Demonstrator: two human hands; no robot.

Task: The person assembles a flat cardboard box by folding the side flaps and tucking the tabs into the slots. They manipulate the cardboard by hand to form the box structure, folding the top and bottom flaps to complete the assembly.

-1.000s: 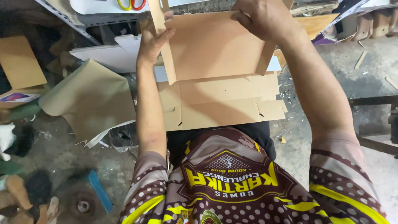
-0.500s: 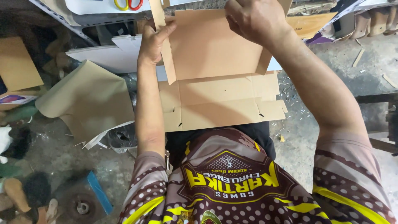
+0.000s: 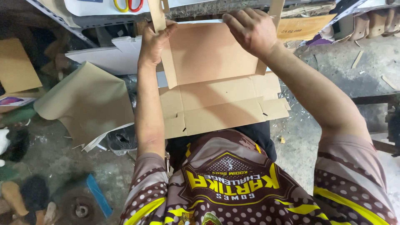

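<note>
Left hand (image 3: pixel 153 43) pinches the raised left side flap | right hand (image 3: pixel 250 29) clamps the far right corner | flat brown cardboard box blank (image 3: pixel 216 89) lies over the lap, far panel tilted up | scissors (image 3: pixel 128 5) rest on the shelf beyond.

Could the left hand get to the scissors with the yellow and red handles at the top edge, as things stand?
Probably yes. The left hand grips the cardboard box blank's raised side flap, and the scissors lie just beyond on a white sheet, nothing between. It would have to release its grip first.
</note>
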